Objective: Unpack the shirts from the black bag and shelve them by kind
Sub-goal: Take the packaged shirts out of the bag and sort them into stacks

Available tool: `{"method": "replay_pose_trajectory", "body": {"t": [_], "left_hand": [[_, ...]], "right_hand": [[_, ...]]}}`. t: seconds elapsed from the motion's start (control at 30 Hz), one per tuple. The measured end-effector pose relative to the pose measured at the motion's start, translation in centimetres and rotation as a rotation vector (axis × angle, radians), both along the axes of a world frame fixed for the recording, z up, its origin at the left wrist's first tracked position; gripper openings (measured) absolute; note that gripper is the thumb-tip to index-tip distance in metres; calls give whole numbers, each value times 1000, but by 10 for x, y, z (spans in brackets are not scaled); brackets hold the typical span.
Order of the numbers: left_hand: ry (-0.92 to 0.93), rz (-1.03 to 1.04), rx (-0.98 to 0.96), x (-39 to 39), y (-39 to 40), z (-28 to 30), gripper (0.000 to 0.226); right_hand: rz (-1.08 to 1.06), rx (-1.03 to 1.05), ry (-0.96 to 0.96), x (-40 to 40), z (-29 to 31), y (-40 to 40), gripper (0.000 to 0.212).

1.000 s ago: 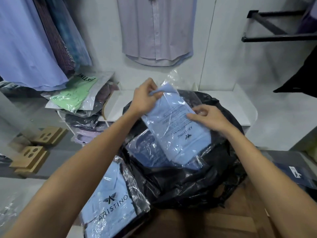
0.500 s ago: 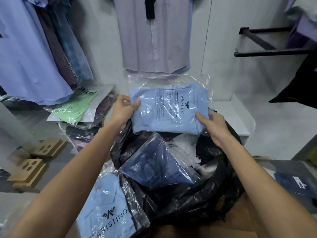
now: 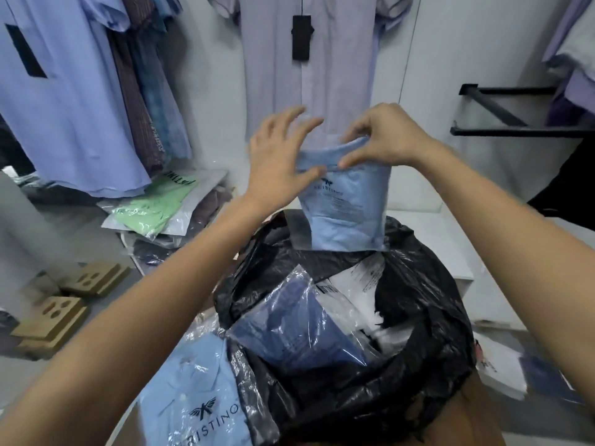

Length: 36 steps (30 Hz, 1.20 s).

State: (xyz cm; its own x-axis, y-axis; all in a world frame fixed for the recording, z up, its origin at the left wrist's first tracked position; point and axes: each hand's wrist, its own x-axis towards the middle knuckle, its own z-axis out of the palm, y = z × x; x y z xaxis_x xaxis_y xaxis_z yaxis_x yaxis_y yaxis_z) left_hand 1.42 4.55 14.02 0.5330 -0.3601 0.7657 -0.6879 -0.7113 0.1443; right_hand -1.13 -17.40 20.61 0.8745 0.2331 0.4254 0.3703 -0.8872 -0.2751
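A clothing storeroom with white walls is shown. A lilac shirt (image 3: 309, 75) is hung on the back wall, and blue and dark shirts (image 3: 74, 101) are hung at the left. A black wall rack (image 3: 508, 123) is mounted at the right. A white shelf (image 3: 450, 239) runs behind the black bag (image 3: 418, 333), which is open at the top and occupies the centre. A navy packaged shirt (image 3: 289, 326) and white packages are seen inside it. A light blue packaged shirt (image 3: 346, 214) is held upright above the bag's far rim. Its top edge is pinched by the right grip (image 3: 383, 136); the left grip (image 3: 280, 159) is spread, thumb touching the package. A second light blue package (image 3: 196, 394) lies against the bag's near left side. A green packaged shirt (image 3: 151, 207) tops a stack at the left, beside cardboard inserts (image 3: 51, 320).
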Motion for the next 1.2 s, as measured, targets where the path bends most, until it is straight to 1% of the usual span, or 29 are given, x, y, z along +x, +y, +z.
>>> {"method": "replay_pose_trajectory", "body": {"t": [0.03, 0.07, 0.1, 0.13, 0.2, 0.23, 0.27, 0.33, 0.37, 0.4, 0.47, 0.5, 0.53, 0.63, 0.67, 0.7, 0.73, 0.83, 0.9, 0.93, 0.97, 1.0, 1.03, 1.07, 1.1, 1.13, 1.17, 1.2], "left_hand": [[42, -17, 158, 4, -5, 15, 74], [139, -48, 283, 6, -9, 29, 66], [263, -60, 383, 6, -13, 39, 45], [348, -84, 421, 9, -17, 45, 33], [428, -101, 412, 13, -22, 51, 56], [459, -64, 361, 14, -25, 52, 58], [480, -34, 305, 14, -28, 53, 55], [566, 9, 171, 15, -32, 56, 38], [619, 19, 111, 15, -33, 59, 29], [656, 18, 72, 14, -35, 63, 26], [689, 32, 61, 13, -37, 72, 33], [685, 40, 60, 11, -38, 76, 37], [688, 49, 38, 11, -39, 80, 42], [718, 53, -17, 6, -41, 93, 76], [718, 53, -42, 7, -41, 97, 82], [730, 38, -85, 10, -40, 101, 83], [749, 21, -135, 10, -40, 104, 82], [754, 7, -301, 18, -35, 110, 77], [769, 9, -391, 18, -29, 115, 69], [783, 2, -417, 16, -26, 118, 62], [800, 0, -424, 13, -24, 119, 55], [820, -19, -442, 11, -23, 120, 53], [846, -70, -489, 9, -22, 119, 57], [871, -127, -553, 8, -20, 117, 62], [885, -167, -636, 8, -18, 114, 62], [881, -181, -730, 9, -15, 109, 56], [862, -168, -817, 9, -11, 102, 48], [849, -130, -865, 13, -5, 92, 40]], "right_hand": [[36, -25, -5, -1, 4, 2, 43], [66, -33, -14, -3, 6, 4, 46], [85, -19, -19, -5, 6, 3, 52], [95, 16, -21, -6, 4, 0, 57], [105, 116, -29, -10, -2, -8, 60], [99, 149, -65, -11, -6, -13, 58], [72, 159, -136, -12, -11, -17, 56], [-22, 155, -291, -14, -24, -21, 53], [-66, 165, -327, -15, -31, -20, 54], [-102, 173, -328, -18, -38, -16, 56], [-181, 134, -279, -25, -52, -5, 68], [-202, 121, -229, -27, -58, 1, 77], [-194, 144, -136, -30, -63, 7, 91], [-38, 352, 258, -39, -71, 26, 140], [5, 423, 325, -40, -75, 33, 148], [18, 491, 342, -40, -79, 40, 153], [5, 557, 313, -40, -82, 46, 154], [-84, 730, 110, -35, -88, 60, 142], [-102, 825, 69, -34, -90, 68, 131], [-114, 822, 47, -36, -90, 72, 124], [-127, 794, -3, -36, -90, 74, 110], [-135, 772, -78, -36, -89, 76, 87], [-147, 778, -152, -34, -86, 74, 58], [-168, 815, -197, -31, -81, 71, 33], [-184, 870, -204, -27, -76, 65, 22], [-184, 938, -175, -22, -71, 58, 20], [-164, 1002, -129, -18, -66, 50, 22], [-115, 1059, -96, -15, -63, 43, 27]]}}
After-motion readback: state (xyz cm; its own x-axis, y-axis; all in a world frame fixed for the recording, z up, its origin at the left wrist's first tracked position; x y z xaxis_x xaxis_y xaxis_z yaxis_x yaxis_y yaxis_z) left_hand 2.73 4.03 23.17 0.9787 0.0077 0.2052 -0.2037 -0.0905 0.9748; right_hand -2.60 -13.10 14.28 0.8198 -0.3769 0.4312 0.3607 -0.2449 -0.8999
